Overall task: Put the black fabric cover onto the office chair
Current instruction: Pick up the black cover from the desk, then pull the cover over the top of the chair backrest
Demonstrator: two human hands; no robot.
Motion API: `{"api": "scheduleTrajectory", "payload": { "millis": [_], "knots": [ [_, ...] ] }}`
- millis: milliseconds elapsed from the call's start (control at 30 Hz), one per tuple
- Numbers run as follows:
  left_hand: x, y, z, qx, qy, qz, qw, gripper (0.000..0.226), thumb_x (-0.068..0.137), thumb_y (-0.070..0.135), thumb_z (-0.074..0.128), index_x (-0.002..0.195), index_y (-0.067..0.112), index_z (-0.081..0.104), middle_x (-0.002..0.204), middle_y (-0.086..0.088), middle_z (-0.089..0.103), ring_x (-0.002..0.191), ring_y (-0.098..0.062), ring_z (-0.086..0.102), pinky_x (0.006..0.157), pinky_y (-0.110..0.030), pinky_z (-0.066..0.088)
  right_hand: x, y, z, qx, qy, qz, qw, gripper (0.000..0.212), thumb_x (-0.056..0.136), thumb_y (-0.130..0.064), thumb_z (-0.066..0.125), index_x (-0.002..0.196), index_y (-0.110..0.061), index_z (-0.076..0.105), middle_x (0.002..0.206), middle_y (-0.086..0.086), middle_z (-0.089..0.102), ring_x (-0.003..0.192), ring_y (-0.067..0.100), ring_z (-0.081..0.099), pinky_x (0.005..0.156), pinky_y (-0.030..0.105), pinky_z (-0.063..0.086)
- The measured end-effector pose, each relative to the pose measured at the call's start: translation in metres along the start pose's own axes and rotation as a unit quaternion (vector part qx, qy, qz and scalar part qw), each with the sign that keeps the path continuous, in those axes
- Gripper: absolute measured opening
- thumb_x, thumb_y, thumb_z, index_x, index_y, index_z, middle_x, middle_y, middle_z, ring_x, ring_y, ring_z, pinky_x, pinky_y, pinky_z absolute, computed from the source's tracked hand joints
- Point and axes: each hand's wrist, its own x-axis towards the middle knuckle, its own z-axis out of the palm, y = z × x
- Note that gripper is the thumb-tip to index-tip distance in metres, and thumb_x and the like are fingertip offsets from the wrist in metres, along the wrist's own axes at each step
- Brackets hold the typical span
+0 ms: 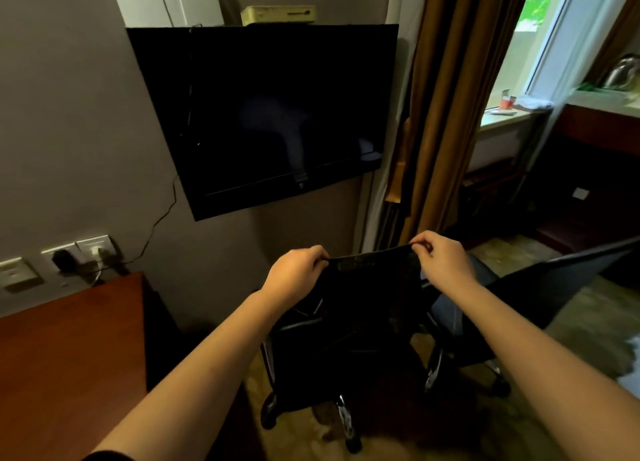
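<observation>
While both bare forearms reach forward, the left hand (298, 270) pinches one top corner of the black fabric cover (374, 287) between thumb and curled fingers. The right hand (441, 258) pinches the other top corner in the same way, slightly higher and farther off. The cover's upper edge runs taut between the two hands, and the rest of the cloth hangs down from it in dark folds.

Directly behind and below the hanging cloth stands the black office chair with chrome legs and castors (450, 311). Its grey seat shows just right of the cover and its dark backrest slants away to the right. The cover is not pulled over any part of the chair. It is too dark to tell whether the lower hem touches the seat. The chair's star base rests on a mottled beige floor (588, 322).

At the near left is a reddish-brown wooden desk (69, 356), set against a grey wall with white wall sockets (93, 249) just above it, plugs and a thin cable in them. Higher on that wall hangs a large black flat television (270, 114), switched off, with a pale yellow box (278, 15) on top. Right of the television fall brown curtains (446, 96), and beyond them is a bright window (540, 27) with small items on its sill.
</observation>
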Motion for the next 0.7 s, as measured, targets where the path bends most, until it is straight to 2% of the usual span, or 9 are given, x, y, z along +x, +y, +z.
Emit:
{"api": "scheduleTrajectory", "payload": {
  "millis": [167,367,533,600,700],
  "knots": [
    [0.034,0.011,0.046,0.015,-0.034,-0.063,0.997,0.02,0.101,0.025,0.047,0.115,0.017,0.061,0.088,0.004,0.064,0.072,-0.014,0.056,0.057,-0.026,0.039,0.038,0.047,0.018,0.027,-0.064,0.01,0.998,0.011,0.097,-0.025,0.055,0.097,-0.028,0.065,0.085,-0.005,0.062,0.08,0.018,0.059,0.067,0.037,0.051],
    [0.047,0.008,0.068,0.026,-0.03,-0.147,0.988,0.019,0.1,0.024,0.048,0.114,0.018,0.06,0.1,-0.002,0.068,0.089,-0.02,0.062,0.072,-0.036,0.052,0.073,0.063,0.042,0.071,-0.127,-0.02,0.989,0.011,0.096,-0.018,0.056,0.093,-0.024,0.065,0.07,-0.007,0.059,0.078,0.02,0.063,0.072,0.034,0.051],
    [0.042,0.005,0.084,0.052,-0.02,-0.158,0.986,0.024,0.098,0.024,0.051,0.12,0.016,0.058,0.115,0.001,0.063,0.109,-0.019,0.053,0.083,-0.033,0.049,0.072,0.067,0.066,0.082,-0.137,-0.047,0.986,0.017,0.095,-0.018,0.055,0.111,-0.02,0.06,0.097,-0.003,0.061,0.084,0.018,0.061,0.076,0.04,0.053],
    [0.041,0.007,0.09,0.047,-0.057,-0.15,0.986,0.028,0.098,0.027,0.052,0.124,0.017,0.056,0.119,0.001,0.061,0.112,-0.018,0.052,0.088,-0.034,0.05,0.067,0.068,0.072,0.074,-0.145,-0.053,0.985,0.019,0.095,-0.02,0.056,0.114,-0.02,0.059,0.098,-0.008,0.057,0.089,0.014,0.058,0.076,0.034,0.051],
    [0.044,0.014,0.096,0.012,-0.129,-0.138,0.982,0.029,0.099,0.031,0.052,0.126,0.02,0.056,0.119,0.002,0.061,0.111,-0.016,0.055,0.091,-0.031,0.049,0.061,0.07,0.073,0.073,-0.166,-0.043,0.983,0.013,0.095,-0.022,0.055,0.107,-0.024,0.061,0.099,-0.007,0.06,0.084,0.012,0.057,0.07,0.028,0.048]
  ]
}}
